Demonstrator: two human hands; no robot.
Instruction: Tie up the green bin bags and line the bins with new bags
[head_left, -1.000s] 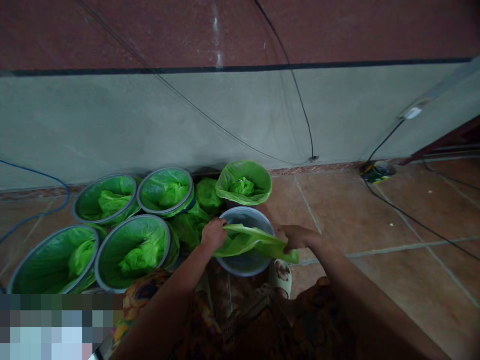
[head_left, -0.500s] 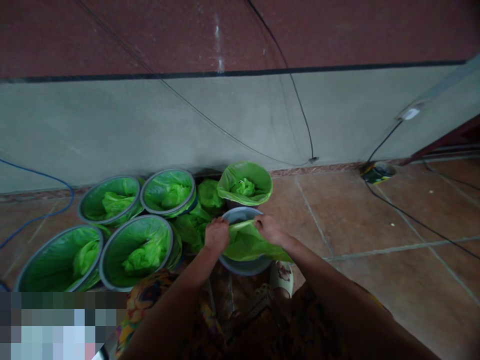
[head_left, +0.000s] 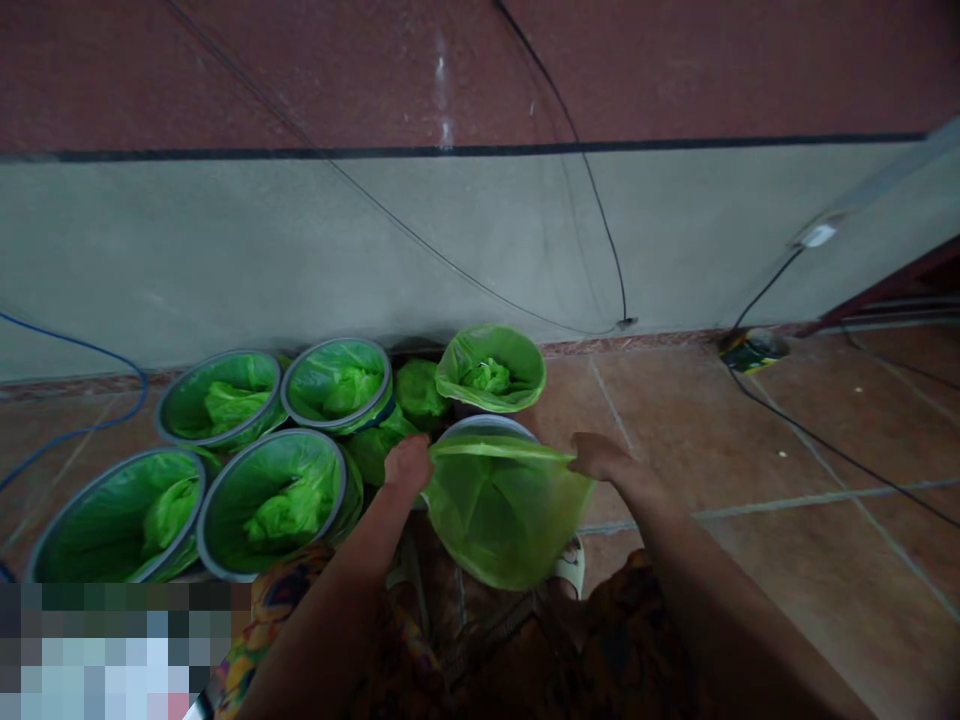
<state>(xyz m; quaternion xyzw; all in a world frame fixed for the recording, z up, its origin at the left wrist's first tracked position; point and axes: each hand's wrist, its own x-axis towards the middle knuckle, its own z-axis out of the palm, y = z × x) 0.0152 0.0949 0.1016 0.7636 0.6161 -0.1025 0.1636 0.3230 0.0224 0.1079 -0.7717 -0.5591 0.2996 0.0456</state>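
Observation:
Between my two hands a green plastic bag point(head_left: 506, 510) is stretched wide, its mouth edge pulled taut. My left hand point(head_left: 409, 465) is closed on the bag's left edge, and my right hand point(head_left: 596, 457) grips the right edge. Beneath and behind the bag is a grey bin point(head_left: 487, 428); only its far rim and a bit of its inside show, the rest hidden by the bag. Just beyond stands a bin lined with green plastic point(head_left: 491, 345), a crumpled green bundle point(head_left: 486, 377) inside it.
Several grey-rimmed bins with green liners stand at left, one the near bin point(head_left: 274, 505). Green bundles point(head_left: 420, 392) lie beside them. A blue cable point(head_left: 112, 355) runs at far left. A black cable point(head_left: 817, 430) crosses the tiles at right, by a dark container point(head_left: 754, 350).
My hands have moved apart, left hand to the left and right hand to the right. The bag, bunched over the bin before, is now spread wide and hangs in front of it.

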